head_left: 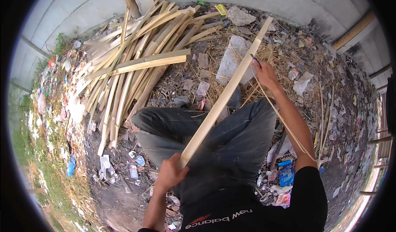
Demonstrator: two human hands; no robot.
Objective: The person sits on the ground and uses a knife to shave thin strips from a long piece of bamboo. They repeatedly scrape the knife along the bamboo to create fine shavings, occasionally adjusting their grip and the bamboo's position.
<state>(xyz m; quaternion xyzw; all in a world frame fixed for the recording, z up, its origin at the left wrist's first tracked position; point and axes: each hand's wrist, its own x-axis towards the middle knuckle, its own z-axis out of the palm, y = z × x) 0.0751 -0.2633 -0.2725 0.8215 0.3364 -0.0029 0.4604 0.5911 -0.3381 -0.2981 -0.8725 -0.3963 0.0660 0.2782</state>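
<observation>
A long, pale split-bamboo strip slants across my lap, from the lower left up to the far right. My left hand is closed round its near end, by my left thigh. Toward the far end, my right hand is closed on a small knife, mostly hidden in the fist, with only a dark and blue bit showing against the strip's edge. A thin bamboo sliver hangs from beside that hand and bends down along my right forearm. My crossed legs lie beneath the strip.
At the far left lies a big heap of split bamboo strips. A white slab-like piece sits on straw beyond my legs. Litter covers the ground, including a blue packet and a clear bottle. A grey wall stands behind.
</observation>
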